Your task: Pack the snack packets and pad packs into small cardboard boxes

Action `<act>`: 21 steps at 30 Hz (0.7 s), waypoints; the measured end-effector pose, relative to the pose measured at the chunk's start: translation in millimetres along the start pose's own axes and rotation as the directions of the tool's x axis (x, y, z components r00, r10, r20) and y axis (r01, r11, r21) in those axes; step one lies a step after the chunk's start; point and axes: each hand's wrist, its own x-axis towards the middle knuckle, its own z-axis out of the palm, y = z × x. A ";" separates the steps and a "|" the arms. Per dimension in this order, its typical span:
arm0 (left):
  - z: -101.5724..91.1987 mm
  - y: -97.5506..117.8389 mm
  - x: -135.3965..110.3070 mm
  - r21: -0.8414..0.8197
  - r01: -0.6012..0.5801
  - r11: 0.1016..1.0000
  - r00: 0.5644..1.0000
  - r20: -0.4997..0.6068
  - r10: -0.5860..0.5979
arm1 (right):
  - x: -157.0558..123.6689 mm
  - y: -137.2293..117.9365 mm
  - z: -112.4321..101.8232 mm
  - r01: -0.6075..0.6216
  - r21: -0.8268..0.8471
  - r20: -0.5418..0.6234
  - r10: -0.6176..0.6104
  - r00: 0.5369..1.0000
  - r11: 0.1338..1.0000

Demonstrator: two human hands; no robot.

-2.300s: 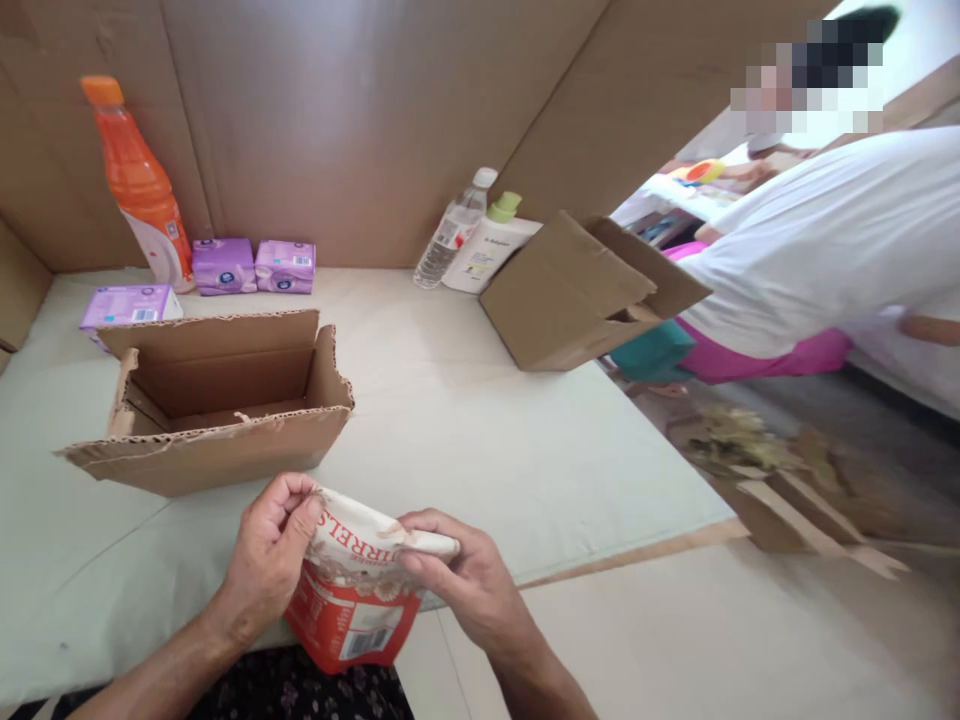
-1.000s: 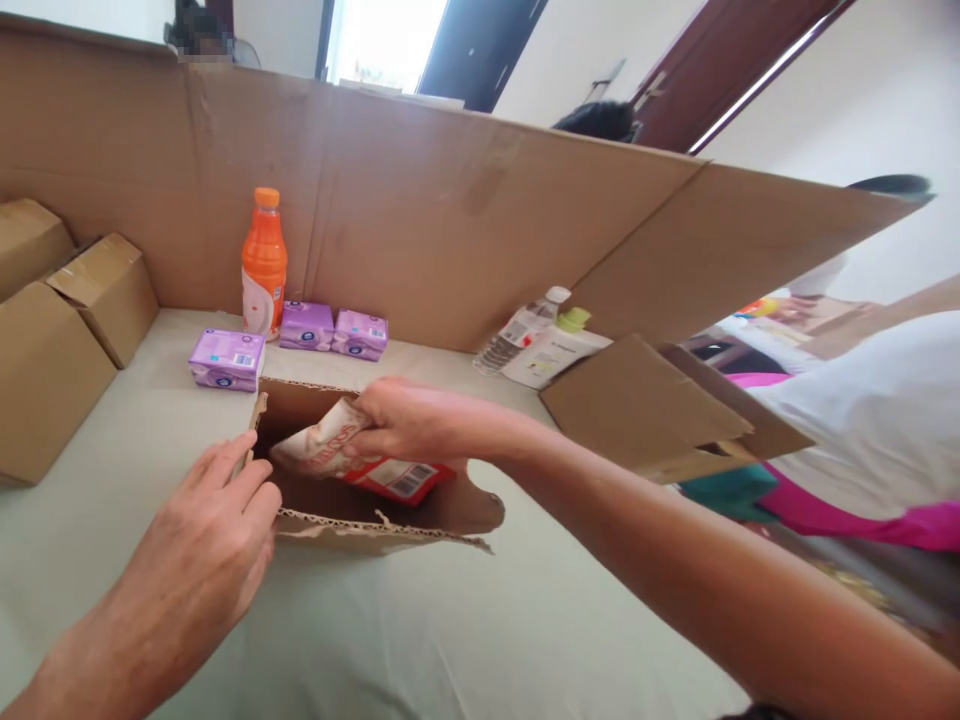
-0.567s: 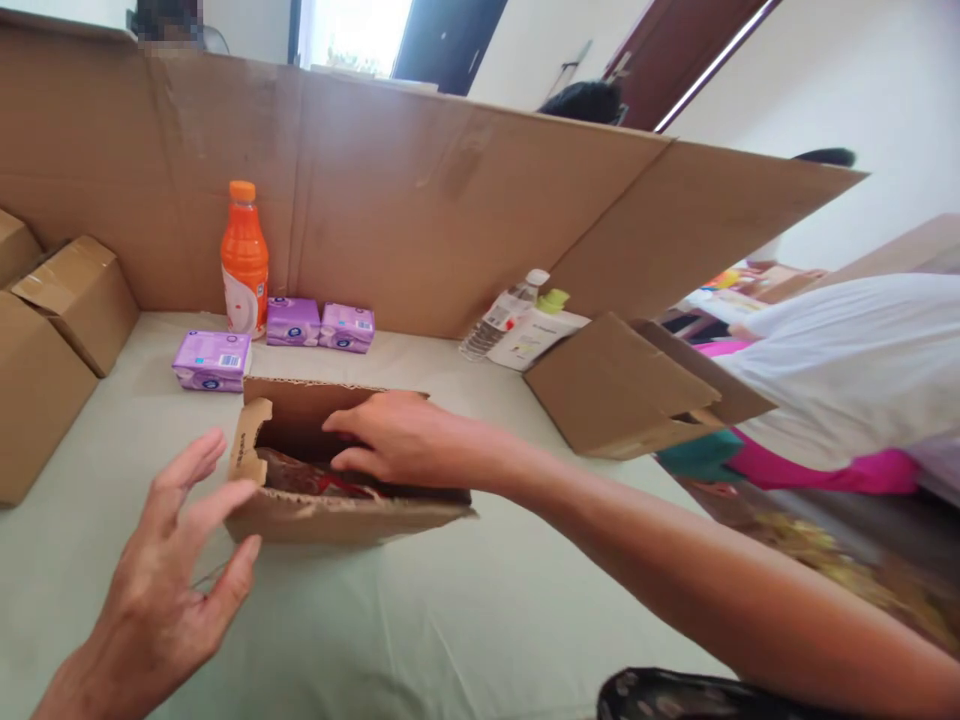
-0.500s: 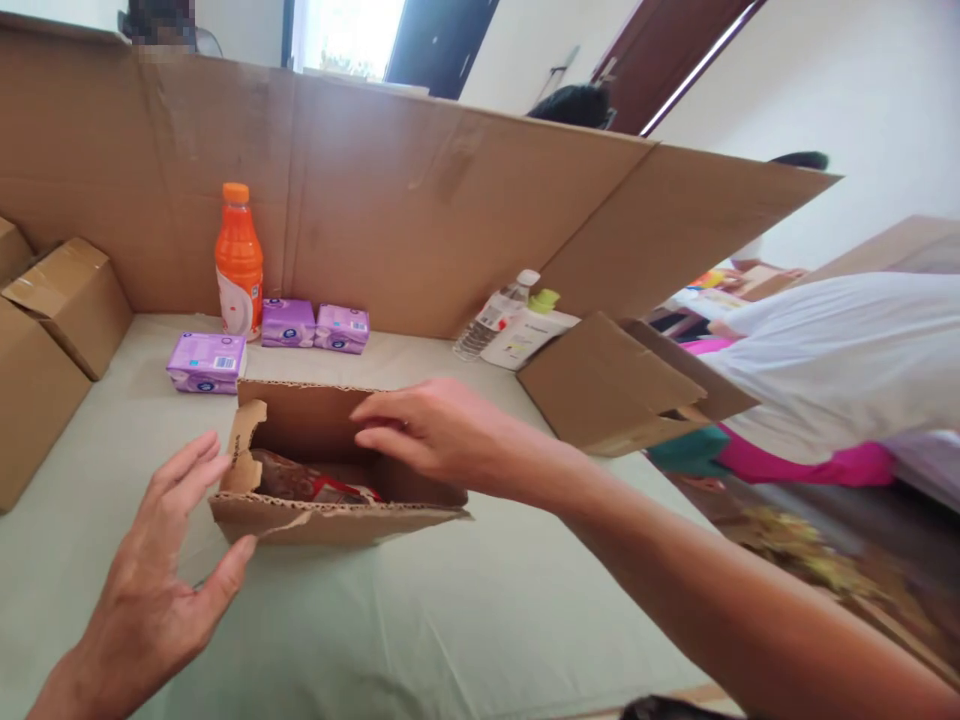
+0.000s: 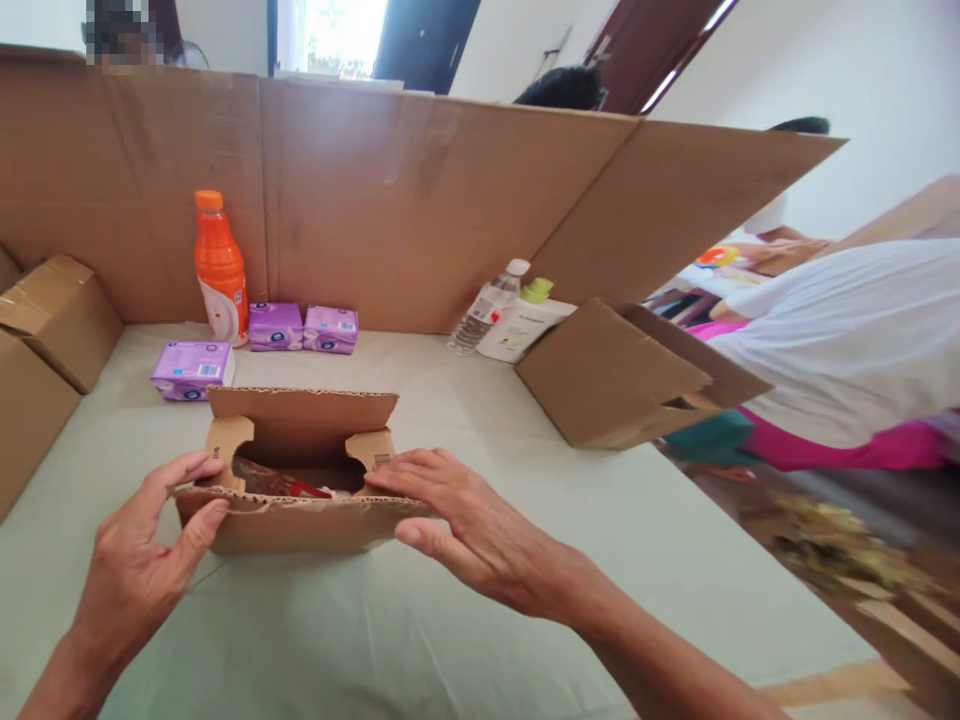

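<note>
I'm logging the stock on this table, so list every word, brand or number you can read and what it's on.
No text reads clearly.
Orange bottle: label print blurred.
Purple packs: barcodes and print too small.
Water bottle and white lotion bottle: labels blurred.
Red pouch in the open box: lettering mostly hidden, unreadable.

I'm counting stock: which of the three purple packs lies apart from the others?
The front purple pack, alone at the left; the other two packs sit side by side beside the orange bottle.

Bright daylight from a doorway (image 5: 330, 35) behind; right edge blurred.
</note>
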 end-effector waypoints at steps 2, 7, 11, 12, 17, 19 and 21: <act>2.2 3.2 4.8 0.012 0.020 1.000 1.000 0.001 -0.020 | 2.8 5.9 -0.2 -0.009 -0.008 -0.092 0.008 0.996 1.000; 6.6 6.5 16.1 0.102 -0.105 0.989 0.994 -0.003 0.105 | 28.8 20.9 -7.9 -0.033 -0.123 -0.460 -0.027 0.888 0.992; 10.3 4.6 18.9 0.196 -0.193 0.961 0.978 -0.040 0.205 | 39.2 33.2 -8.2 0.031 -0.094 -0.290 -0.057 0.955 0.995; 10.7 3.8 19.1 0.209 -0.205 0.956 0.975 -0.039 0.217 | 36.4 35.5 -6.4 0.067 -0.081 -0.237 -0.085 0.968 0.994; 10.2 -4.2 24.4 0.160 -0.275 0.948 0.961 0.085 0.264 | 8.1 42.1 11.3 0.206 -0.074 -0.100 -0.213 0.972 0.976; 11.2 -8.8 28.1 0.077 -0.331 0.941 0.935 0.163 0.315 | -0.1 43.8 20.5 0.201 -0.100 -0.085 -0.210 0.974 0.974; 12.5 -12.8 30.2 -0.013 -0.368 0.930 0.909 0.208 0.362 | -4.0 45.8 28.9 0.184 -0.110 -0.116 -0.196 0.974 0.977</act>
